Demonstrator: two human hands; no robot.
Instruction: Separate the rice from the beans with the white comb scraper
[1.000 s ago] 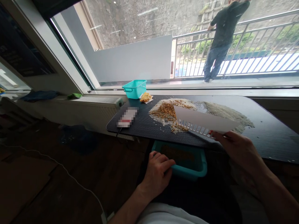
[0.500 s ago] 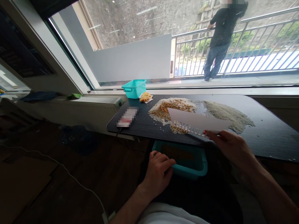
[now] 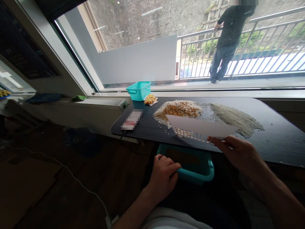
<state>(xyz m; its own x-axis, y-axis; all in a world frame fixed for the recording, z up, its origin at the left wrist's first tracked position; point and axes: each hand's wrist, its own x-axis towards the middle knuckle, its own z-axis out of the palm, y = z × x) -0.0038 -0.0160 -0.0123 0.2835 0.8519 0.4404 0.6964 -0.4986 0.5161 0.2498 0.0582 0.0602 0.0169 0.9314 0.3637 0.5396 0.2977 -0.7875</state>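
Observation:
My right hand [image 3: 239, 151] is closed on the right end of a white slotted sheet [image 3: 200, 126], whose lower edge has a row of comb-like openings. The sheet is tilted over the front part of the dark table [image 3: 143, 133], partly covering some grains near the edge. Behind it lies a mixed pile of yellow kernels and white grains [image 3: 179, 109]. To the right spreads a pile of pale grains [image 3: 238, 121] that look like rice. My left hand [image 3: 165, 173] is closed over the near-left rim of a teal basin [image 3: 197, 177], which holds brownish grains below the table edge.
A second teal basin [image 3: 139, 90] stands at the table's back left, beside a yellowish snack-like heap [image 3: 150, 99] on white paper. A blurred flat object [image 3: 132, 120] with a cable lies at the left. Beyond the window, a person [image 3: 227, 41] leans on a railing.
My right hand has brought the slotted sheet slightly nearer and left, over the small heap of grains by the table edge. My left hand keeps its place on the basin rim.

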